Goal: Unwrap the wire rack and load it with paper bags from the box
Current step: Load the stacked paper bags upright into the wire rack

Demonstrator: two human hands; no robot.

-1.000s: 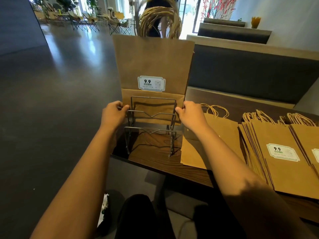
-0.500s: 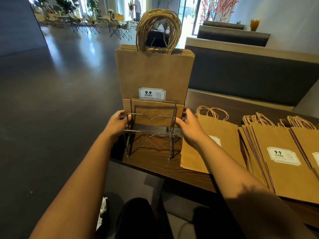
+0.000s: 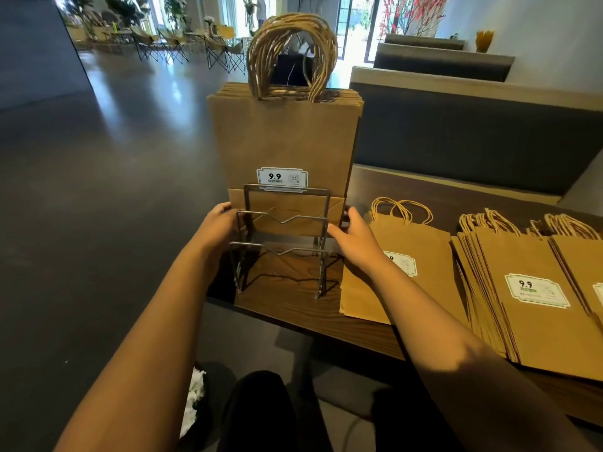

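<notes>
The wire rack (image 3: 280, 243) stands at the near left corner of the dark wood table (image 3: 440, 197), with a thick upright bundle of kraft paper bags (image 3: 284, 141) in its rearmost slot. Compared with a second ago the bundle sits lower: its base has sunk behind the back wire frame, whose top bar now runs just under the white sticker (image 3: 282, 178), and the twisted paper handles (image 3: 292, 57) are fully in view. I judge this bundle seated, with the two front slots still unfilled.

The left hand (image 3: 217, 225) rests against the bundle's lower left edge beside the rack, fingers loosely curved; whether it pinches the paper I cannot tell. The right hand (image 3: 350, 238) lies at the lower right edge, thumb toward the rack's wire, fingers fairly straight, steadying more than gripping.

The sticker reads "9.9"; the smaller print is illegible. The same label shows on a flat stack of bags (image 3: 535, 291), and partly, under the right wrist, on a single flat bag (image 3: 414, 252).
</notes>
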